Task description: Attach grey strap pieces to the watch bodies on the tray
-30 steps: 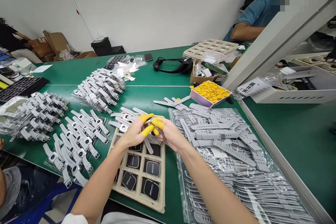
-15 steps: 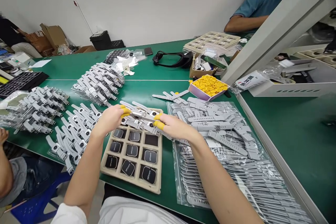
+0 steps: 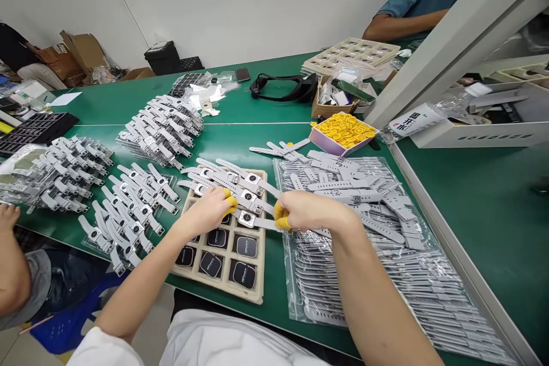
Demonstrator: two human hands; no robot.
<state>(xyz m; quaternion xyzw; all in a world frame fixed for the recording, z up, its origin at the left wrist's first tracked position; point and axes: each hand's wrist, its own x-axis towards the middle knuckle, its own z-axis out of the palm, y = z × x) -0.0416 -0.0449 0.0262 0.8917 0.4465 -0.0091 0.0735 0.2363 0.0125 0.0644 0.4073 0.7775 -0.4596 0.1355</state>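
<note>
Several smartwatches [image 3: 251,179] with light grey straps lie side by side across the upper part of a beige compartment tray [image 3: 261,274]. My right hand [image 3: 306,210], yellow covers on its fingertips, pinches the right strap end of the nearest smartwatch [image 3: 246,218], whose sensor back faces up. My left hand [image 3: 208,211], also with yellow fingertip covers, is closed at that watch's left side; its strap there is mostly hidden by the fingers. Below, dark square watch faces [image 3: 246,246] sit in the tray's compartments.
Right of the tray, loose grey straps [image 3: 338,186] lie on a clear bag of straps [image 3: 326,291]. Strapped watches form piles [image 3: 160,128] on the left. Behind stand a box of yellow finger covers [image 3: 345,130] and a black headband [image 3: 278,88]. A grey post [image 3: 433,46] rises at right.
Both hands have come nearer and lower over the tray, the left also moving right. Several watches, partly covered by my hands before, now show lying across the tray.
</note>
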